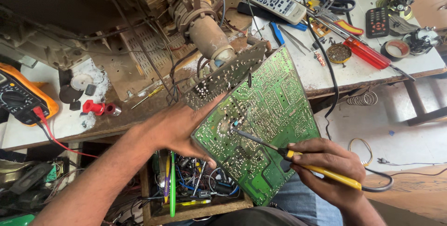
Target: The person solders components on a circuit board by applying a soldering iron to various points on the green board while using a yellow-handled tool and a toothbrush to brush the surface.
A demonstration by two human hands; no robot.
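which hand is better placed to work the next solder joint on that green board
Probably the right hand: it grips the yellow soldering iron, tip on the green circuit board. The left hand grips the board's edge, propping it tilted.

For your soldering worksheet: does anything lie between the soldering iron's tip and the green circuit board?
Nothing visible does. The right hand holds the soldering iron with its tip on the circuit board, which the left hand steadies.

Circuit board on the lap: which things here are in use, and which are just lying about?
In use:
green circuit board, steadied by left hand
yellow soldering iron, held in right hand

Lying about:
grey remote control
red-handled screwdriver
orange multimeter
roll of tape
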